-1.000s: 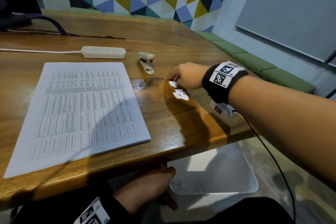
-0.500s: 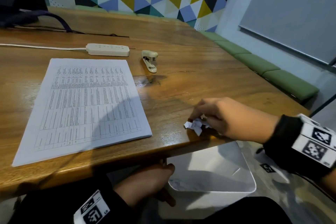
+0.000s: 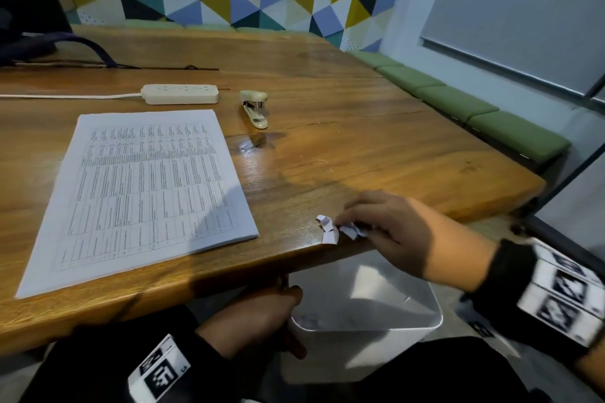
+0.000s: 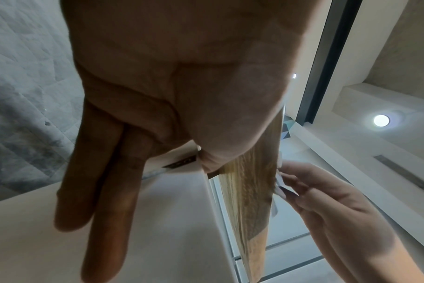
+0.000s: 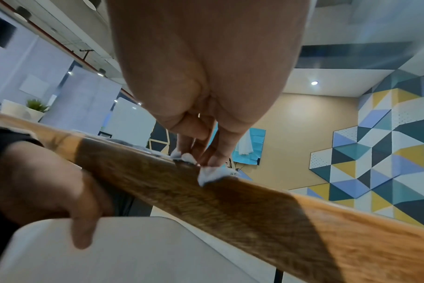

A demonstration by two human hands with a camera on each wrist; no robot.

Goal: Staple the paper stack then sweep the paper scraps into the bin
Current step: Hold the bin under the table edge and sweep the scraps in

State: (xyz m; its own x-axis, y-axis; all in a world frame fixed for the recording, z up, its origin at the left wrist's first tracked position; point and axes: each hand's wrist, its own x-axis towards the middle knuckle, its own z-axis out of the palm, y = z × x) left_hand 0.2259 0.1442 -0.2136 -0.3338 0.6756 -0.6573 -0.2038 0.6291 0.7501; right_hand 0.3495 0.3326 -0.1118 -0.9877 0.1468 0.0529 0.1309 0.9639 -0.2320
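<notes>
Several white paper scraps (image 3: 328, 230) lie at the table's near edge, and one of them (image 5: 211, 175) hangs over it. My right hand (image 3: 347, 222) is bent over the scraps with its fingertips (image 5: 215, 160) resting on them. Directly below the edge stands the white bin (image 3: 425, 325). My left hand (image 3: 288, 304) grips its rim, thumb (image 5: 82, 229) over the edge and fingers (image 4: 104, 191) flat down the wall. The printed paper stack (image 3: 147, 193) lies to the left. The beige stapler (image 3: 254, 105) sits beyond it.
A white power strip (image 3: 180, 94) with its cord lies behind the stack on the wooden table (image 3: 360, 147). A dark bag (image 3: 39, 46) sits at the far left. Green bench cushions (image 3: 474, 108) run along the right wall.
My right hand has dragged the scraps from near the stapler back to the table's near edge above the bin. My left hand still holds the bin's rim.
</notes>
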